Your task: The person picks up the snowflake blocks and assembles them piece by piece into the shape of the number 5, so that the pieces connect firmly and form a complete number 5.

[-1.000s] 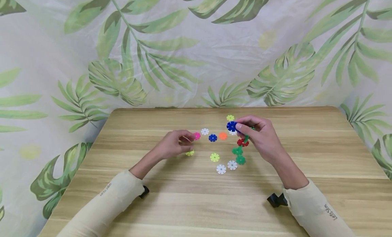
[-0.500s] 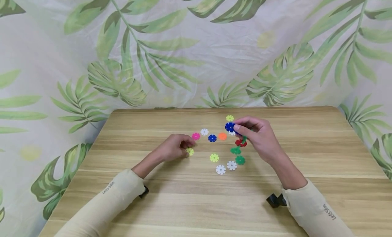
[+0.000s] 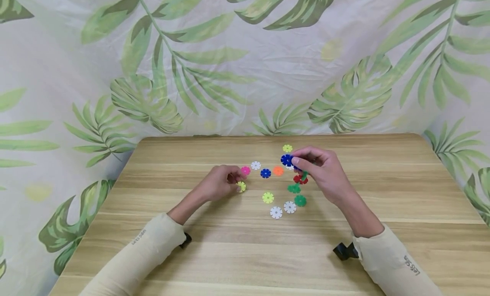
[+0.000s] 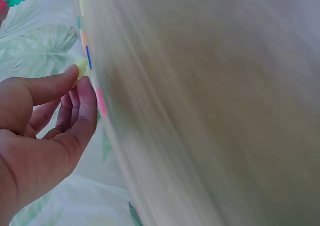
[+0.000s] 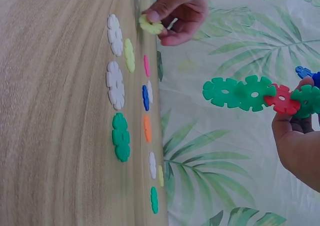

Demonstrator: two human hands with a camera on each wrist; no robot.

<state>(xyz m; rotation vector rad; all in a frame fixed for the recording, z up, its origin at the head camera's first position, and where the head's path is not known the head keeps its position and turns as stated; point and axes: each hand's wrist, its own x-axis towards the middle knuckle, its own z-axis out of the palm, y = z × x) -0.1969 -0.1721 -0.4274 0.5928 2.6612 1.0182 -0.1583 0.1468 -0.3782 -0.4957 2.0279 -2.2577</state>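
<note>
A yellow disc (image 5: 151, 26) is pinched by the left hand (image 3: 222, 183), just above the worktop (image 3: 237, 253); a chain of linked discs (image 5: 260, 85) is gripped aloft by the right hand (image 3: 320, 170). Yellow disc best held lightly, chain kept untwisted.

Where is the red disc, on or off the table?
Off: in the right wrist view, the red disc sits in a chain the right hand holds clear of the table.
</note>
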